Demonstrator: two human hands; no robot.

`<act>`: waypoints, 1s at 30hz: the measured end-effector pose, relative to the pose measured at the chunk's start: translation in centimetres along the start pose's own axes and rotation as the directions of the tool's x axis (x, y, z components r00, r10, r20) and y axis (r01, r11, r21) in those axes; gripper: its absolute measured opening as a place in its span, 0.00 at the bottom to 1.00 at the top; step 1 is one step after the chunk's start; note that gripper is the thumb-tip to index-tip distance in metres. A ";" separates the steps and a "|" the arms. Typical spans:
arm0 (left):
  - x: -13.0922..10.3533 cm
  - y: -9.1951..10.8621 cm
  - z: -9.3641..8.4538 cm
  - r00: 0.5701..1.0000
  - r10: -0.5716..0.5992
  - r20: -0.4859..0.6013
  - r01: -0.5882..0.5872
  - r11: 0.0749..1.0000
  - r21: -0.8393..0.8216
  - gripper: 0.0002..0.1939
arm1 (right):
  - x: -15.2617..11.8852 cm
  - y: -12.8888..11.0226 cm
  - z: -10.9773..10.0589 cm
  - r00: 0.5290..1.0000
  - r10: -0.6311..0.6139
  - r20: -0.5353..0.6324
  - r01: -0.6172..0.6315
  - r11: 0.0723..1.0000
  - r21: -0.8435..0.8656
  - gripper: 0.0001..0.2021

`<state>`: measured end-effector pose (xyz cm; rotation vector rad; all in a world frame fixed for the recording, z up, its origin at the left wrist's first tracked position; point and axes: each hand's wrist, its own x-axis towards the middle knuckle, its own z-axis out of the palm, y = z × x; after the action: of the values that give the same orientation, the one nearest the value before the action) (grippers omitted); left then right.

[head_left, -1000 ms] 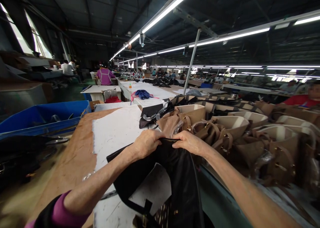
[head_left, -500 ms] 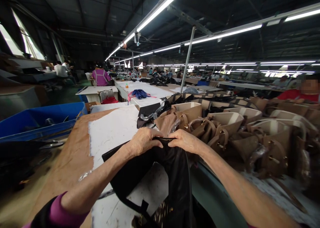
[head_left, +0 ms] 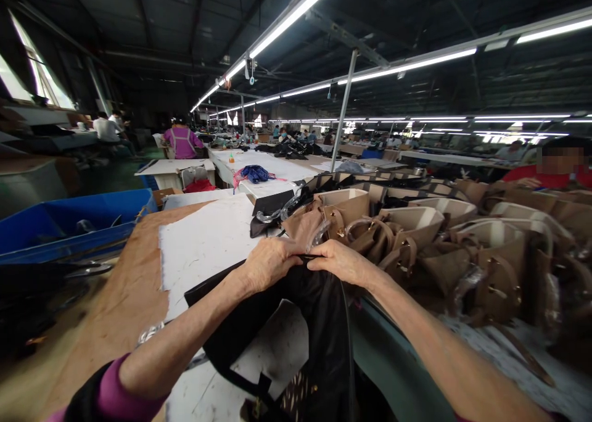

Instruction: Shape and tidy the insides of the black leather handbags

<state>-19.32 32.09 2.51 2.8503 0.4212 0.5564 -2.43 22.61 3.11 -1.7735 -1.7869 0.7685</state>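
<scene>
A black bag (head_left: 324, 323) hangs from both my hands over the near edge of the white-covered table. My left hand (head_left: 272, 263) pinches its upper edge between thumb and fingers. Close beside it, my right hand (head_left: 340, 260) grips the same edge, thumb towards me. Below, a black strap with a small metal fitting trails down, and a patterned patch shows on the lower part of the bag. The bag's bottom runs out of view, and my fingertips are hidden behind its edge.
Many tan handbags (head_left: 490, 274) crowd the right side. A blue bin (head_left: 74, 224) stands at the left, beside brown board (head_left: 115, 298) and a white sheet (head_left: 203, 243). A blue cloth bundle (head_left: 255, 174) lies farther off. A person in red (head_left: 527, 174) sits at the right.
The view has shifted slightly, so the surroundings sit a little further left. Both hands keep hold of the bag's edge in almost the same position.
</scene>
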 end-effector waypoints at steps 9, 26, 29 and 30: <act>0.4 -0.3 0.2 0.999 0.019 0.030 -0.018 0.998 -0.055 0.12 | -0.3 0.2 0.6 0.996 -0.081 -0.047 0.076 0.991 -0.109 0.14; 0.6 -0.2 0.3 0.999 -0.030 -0.015 0.030 0.999 0.013 0.09 | -0.4 -2.6 1.2 0.977 -0.086 -0.194 -0.012 0.891 -0.454 0.10; 0.5 -0.2 0.3 0.999 -0.037 -0.024 0.038 0.999 0.023 0.09 | -0.1 -3.1 1.2 0.977 -0.093 -0.190 -0.025 0.842 -0.539 0.07; 0.5 -0.3 0.3 0.999 -0.037 -0.023 0.037 0.999 0.020 0.09 | -0.1 -3.1 1.2 0.978 -0.100 -0.185 -0.018 0.836 -0.548 0.07</act>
<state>-18.81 32.45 2.33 2.8516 0.4853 0.5820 -5.43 22.51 4.43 -2.0602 -2.0195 0.0251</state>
